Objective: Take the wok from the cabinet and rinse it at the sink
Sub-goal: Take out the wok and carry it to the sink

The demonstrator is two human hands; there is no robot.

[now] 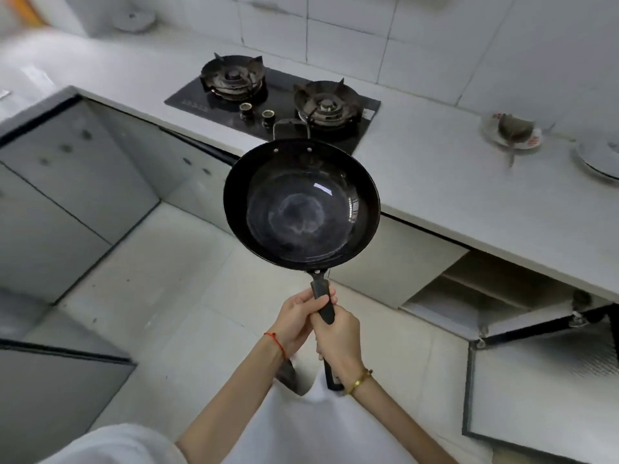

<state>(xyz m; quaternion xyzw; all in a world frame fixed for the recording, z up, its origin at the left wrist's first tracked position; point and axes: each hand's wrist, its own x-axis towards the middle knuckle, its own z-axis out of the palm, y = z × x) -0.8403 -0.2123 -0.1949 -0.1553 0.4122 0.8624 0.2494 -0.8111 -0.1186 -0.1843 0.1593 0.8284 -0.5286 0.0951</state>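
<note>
The worktop [452, 182] edge is near the wok [301, 205], which I hold in the air over the floor, in front of the stove [274, 95]. If I turn carelessly, the rim could knock it. The cabinet door [542, 390] stands open at my right; I could bump it. Both hands grip the handle [323, 303], left hand [296, 321] and right hand [338, 343]; a loose grip would tip the wok.

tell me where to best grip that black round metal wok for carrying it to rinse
Grip the long straight handle, coming from the near side, as both the left hand and right hand do now. The black round metal wok is held level with its bowl facing up, and the handle points back at the person. The small loop handle on the far rim suits a second, steadying hand.
</note>
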